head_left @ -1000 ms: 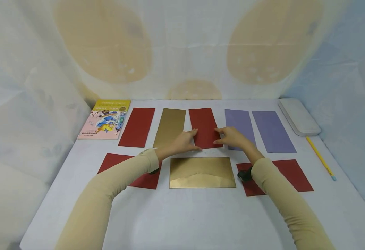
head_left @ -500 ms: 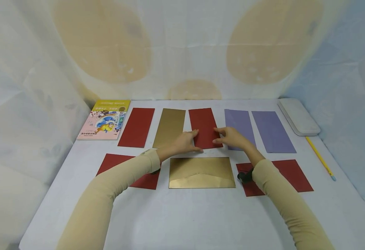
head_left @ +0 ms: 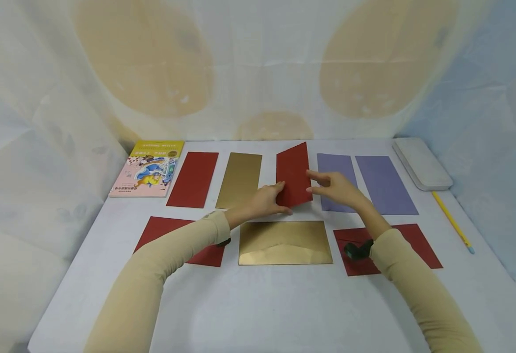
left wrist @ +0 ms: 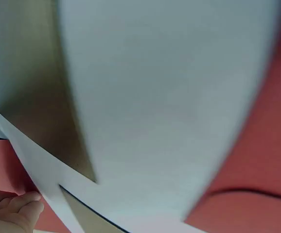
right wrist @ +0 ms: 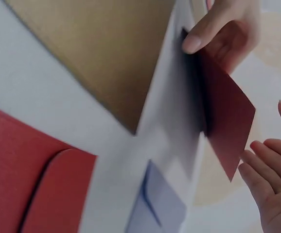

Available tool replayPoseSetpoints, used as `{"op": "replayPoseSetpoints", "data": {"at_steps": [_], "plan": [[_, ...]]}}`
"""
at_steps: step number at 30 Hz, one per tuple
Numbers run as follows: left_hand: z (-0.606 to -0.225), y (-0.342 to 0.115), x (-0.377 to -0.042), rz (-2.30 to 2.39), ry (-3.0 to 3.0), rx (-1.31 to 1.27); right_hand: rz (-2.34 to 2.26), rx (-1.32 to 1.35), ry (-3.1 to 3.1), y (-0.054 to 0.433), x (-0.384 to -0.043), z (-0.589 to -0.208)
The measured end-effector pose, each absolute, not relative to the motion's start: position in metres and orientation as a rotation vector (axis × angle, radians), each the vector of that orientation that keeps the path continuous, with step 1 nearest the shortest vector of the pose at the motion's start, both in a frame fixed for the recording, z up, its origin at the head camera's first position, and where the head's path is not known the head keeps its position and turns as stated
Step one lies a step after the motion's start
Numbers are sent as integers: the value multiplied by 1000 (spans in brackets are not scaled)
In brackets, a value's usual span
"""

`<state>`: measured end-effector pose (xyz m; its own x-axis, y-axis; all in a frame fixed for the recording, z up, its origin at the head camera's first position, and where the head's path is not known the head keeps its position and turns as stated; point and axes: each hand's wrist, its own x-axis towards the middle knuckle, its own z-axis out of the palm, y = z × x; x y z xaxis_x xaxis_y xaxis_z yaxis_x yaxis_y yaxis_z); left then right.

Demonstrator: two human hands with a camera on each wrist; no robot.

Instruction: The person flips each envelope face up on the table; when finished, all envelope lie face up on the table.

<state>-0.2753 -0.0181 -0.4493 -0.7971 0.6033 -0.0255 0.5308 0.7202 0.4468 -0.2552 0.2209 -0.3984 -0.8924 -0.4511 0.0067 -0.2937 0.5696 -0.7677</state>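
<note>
A red envelope [head_left: 291,169] is tilted up off the white table [head_left: 271,309] in the head view, its right side raised. My left hand [head_left: 264,201] grips it by the near left part; in the right wrist view the left thumb [right wrist: 194,44] lies over one edge. At the opposite edge is my right hand [head_left: 341,189], with straight fingers and the thumb spread apart. The right fingertips [right wrist: 246,155] are right at the envelope's edge in the right wrist view. A gold envelope [head_left: 284,242] lies in front of both hands.
A red envelope [head_left: 193,179] and gold envelope [head_left: 239,177] lie back left, purple envelopes [head_left: 337,169] right. Nearer, the forearms cross over two red envelopes [head_left: 410,244]. A book [head_left: 149,169] occupies the back left corner; a pale case [head_left: 423,164] and yellow pencil [head_left: 452,223] sit far right.
The red envelope lay flat; now its right side is lifted and it stands tilted in the left hand. My right hand has moved slightly right and up, its thumb and fingers wider apart.
</note>
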Motion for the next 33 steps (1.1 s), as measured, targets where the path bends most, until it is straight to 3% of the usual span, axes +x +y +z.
{"op": "replayPoseSetpoints", "data": {"at_steps": [10,22,33], "plan": [[-456,-14,-272,824,2709,1119,-1342,-704,2634,208,-247,-380],[-440,-37,-257,1298,2749,1121,-1284,-821,2584,182,-248,-382],[-443,-65,-259,1206,2860,990,-938,-801,2569,192,-249,-406]]}}
